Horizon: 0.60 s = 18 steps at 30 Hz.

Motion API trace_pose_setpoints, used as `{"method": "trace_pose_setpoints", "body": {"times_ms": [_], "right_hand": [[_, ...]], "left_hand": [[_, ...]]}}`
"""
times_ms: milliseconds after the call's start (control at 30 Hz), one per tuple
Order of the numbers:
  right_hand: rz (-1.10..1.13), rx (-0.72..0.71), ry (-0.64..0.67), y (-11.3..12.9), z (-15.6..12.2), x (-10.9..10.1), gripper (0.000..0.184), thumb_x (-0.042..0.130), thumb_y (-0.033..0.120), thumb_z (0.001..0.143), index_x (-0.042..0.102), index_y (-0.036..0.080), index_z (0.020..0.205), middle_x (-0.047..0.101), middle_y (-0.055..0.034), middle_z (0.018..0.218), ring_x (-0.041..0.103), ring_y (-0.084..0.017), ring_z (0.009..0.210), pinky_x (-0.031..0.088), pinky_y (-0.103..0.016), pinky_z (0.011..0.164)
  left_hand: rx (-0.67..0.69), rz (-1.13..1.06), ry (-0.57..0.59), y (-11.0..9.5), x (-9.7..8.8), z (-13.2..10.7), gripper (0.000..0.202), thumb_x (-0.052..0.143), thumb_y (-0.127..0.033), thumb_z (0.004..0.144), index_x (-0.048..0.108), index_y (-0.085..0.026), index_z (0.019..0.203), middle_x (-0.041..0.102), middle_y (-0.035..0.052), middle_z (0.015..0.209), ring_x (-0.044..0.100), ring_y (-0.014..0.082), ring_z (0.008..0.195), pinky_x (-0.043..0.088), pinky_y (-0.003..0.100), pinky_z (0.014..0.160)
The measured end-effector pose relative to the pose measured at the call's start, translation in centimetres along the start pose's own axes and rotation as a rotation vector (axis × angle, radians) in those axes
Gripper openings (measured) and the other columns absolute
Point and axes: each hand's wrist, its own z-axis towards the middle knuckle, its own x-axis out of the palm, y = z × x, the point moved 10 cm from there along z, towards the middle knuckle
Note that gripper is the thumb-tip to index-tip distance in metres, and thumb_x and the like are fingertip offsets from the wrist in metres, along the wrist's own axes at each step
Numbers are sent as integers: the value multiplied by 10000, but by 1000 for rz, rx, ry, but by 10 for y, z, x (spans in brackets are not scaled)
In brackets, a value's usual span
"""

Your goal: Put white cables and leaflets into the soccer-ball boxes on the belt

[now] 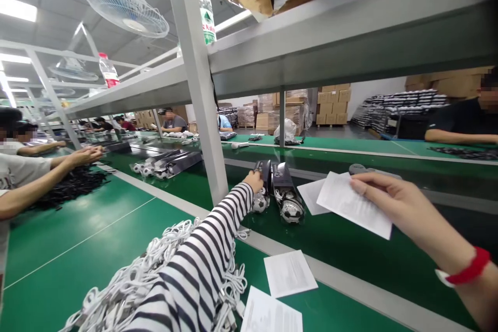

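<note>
My left hand [254,180], in a striped sleeve, has its fingers closed at the side of an open dark box [266,170]. A white-and-black football-patterned piece [260,202] sticks out of that box's near end. Beside it lies a second dark box [282,176] with a similar football piece [291,211] in clear wrap. My right hand [383,197], with a red band at the wrist, pinches a printed white leaflet [350,202] between thumb and fingers. Another leaflet [313,197] shows partly behind it. A grey object [358,168] is half hidden beyond the right hand.
White cables [155,264] lie heaped around my left forearm. Two leaflets [290,273] rest at the green bench's front. A grey post [202,88] and overhead shelf [330,26] stand close. More boxed pieces [167,163] lie left. Co-workers sit left and across.
</note>
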Motion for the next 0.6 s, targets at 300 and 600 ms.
{"method": "trace_pose_setpoints", "body": {"times_ms": [300, 600], "right_hand": [[-516, -496, -86, 63, 9, 65, 291, 423, 359, 895, 674, 246, 992, 727, -26, 892, 652, -214, 746, 465, -293, 660], [-831, -302, 307, -6, 25, 135, 329, 374, 262, 905, 687, 234, 1001, 733, -58, 878, 664, -235, 780, 419, -290, 650]], "left_hand": [[45, -301, -47, 6, 30, 0, 470, 490, -101, 842, 462, -150, 1308, 434, 134, 1300, 484, 186, 1199, 344, 276, 1054], [223, -482, -23, -30, 2, -6, 316, 434, -229, 916, 586, -202, 1191, 625, 24, 1149, 564, 132, 1076, 408, 217, 968]]}}
